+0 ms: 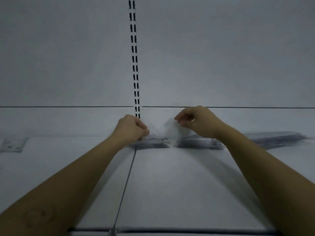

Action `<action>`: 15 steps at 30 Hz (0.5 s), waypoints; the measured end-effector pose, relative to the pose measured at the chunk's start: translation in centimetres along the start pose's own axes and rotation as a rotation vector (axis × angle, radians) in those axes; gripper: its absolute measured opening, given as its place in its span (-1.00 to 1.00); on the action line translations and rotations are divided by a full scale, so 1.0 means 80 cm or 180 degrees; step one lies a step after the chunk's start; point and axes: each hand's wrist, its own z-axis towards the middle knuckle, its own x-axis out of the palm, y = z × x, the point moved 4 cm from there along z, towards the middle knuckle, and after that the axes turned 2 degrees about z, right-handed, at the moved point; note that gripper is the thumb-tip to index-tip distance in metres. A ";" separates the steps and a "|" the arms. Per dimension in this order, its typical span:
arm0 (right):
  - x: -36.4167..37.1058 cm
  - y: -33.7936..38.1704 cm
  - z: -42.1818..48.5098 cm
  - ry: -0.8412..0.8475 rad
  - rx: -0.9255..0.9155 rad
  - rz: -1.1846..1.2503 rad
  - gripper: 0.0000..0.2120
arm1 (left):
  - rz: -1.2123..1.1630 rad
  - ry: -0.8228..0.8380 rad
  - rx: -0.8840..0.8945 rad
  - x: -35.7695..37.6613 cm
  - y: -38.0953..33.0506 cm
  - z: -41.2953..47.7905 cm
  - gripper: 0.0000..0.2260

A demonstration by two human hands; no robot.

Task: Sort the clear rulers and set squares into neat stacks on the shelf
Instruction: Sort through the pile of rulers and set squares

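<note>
Both my hands reach to the back of a white shelf (170, 184). My left hand (132, 127) is closed, its fingers pressing on the left end of a flat stack of clear set squares (151, 144). My right hand (197, 122) pinches a clear, blurred set square (171, 131) by its upper edge, tilted up above the stacks. A second stack of clear pieces (199, 144) lies just right of the first, under my right wrist. A longer stack of clear rulers (276, 138) lies farther right along the back.
A white back wall carries a vertical slotted rail (134, 65) above my left hand. A few clear pieces (14, 144) lie at the far left of the shelf. A seam (126, 184) runs front to back between two shelf boards.
</note>
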 end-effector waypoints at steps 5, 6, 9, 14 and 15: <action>0.020 -0.002 -0.018 0.0463 -0.0140 -0.0316 -0.73 | 0.1334 -0.0357 0.0264 0.011 0.004 -0.006 -0.80; 0.020 -0.002 -0.020 0.0413 -0.0166 -0.0333 -0.72 | 0.1377 -0.0383 0.0393 0.011 0.004 -0.008 -0.76; 0.026 -0.003 -0.024 0.0423 -0.0197 -0.0413 -0.64 | 0.1333 -0.0122 0.0869 0.009 0.004 -0.016 -0.54; 0.047 0.006 -0.028 0.0607 -0.0245 -0.0499 -0.45 | 0.1798 0.0490 0.0834 0.013 0.020 -0.022 -0.28; 0.050 0.010 -0.028 0.0622 -0.0270 -0.0560 -0.45 | 0.1792 0.0543 0.0827 0.015 0.023 -0.021 -0.26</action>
